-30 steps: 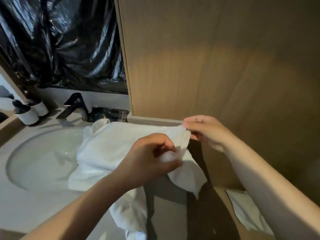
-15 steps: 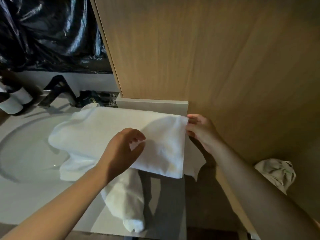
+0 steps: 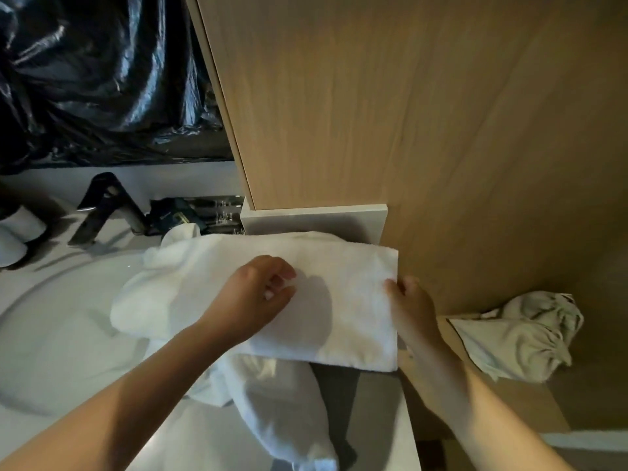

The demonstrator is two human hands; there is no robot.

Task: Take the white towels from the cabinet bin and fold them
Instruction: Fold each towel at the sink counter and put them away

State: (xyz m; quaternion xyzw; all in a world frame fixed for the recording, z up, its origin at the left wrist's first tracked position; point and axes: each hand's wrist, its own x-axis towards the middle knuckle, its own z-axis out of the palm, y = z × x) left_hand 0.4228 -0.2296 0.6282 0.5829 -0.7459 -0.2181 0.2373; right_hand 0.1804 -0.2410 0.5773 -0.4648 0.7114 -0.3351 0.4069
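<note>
**Ana:** Head view looks calm. What worries you?

**Me:** Only one hand is holding. My right hand (image 3: pixel 413 309) has its grip clamped on the white towel (image 3: pixel 323 300) at the edge farthest from the sink (image 3: pixel 61 334), thumb on top. My left hand (image 3: pixel 258 295) hangs over the middle with a loose grip, and I see no cloth in it.

**Ana:** And the towel?

**Me:** It is spread partly over the sink and partly on the desk (image 3: pixel 380 419) beside it. A white tail (image 3: pixel 289 419) droops off the desk front, nearer me than the sink. I think its weight, or a one-handed tug, could skew the layers.
</note>
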